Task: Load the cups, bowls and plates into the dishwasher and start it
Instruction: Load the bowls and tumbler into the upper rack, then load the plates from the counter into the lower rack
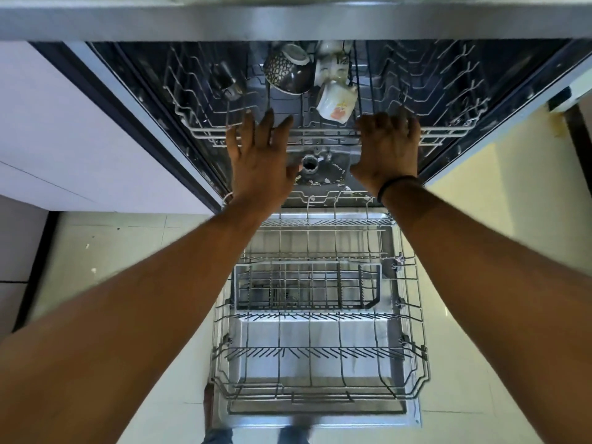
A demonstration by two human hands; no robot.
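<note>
The dishwasher stands open below me. Its upper rack point(448, 129) sits inside the tub and holds a dark patterned bowl point(288, 70) and a white cup with an orange picture point(336, 102), with another white cup point(331, 67) behind it. My left hand point(261, 149) reaches the rack's front rail with straight, spread fingers. My right hand point(389, 145) lies on the same rail further right, fingers bent over the wire. The lower rack point(413, 315) is pulled out over the open door and carries only a cutlery basket point(307, 285).
A steel worktop edge point(288, 20) runs above the dishwasher. White cabinet fronts point(64, 129) stand to the left. Pale floor tiles point(128, 251) lie on both sides of the open door point(413, 418). My feet show at the bottom edge, near the door's front.
</note>
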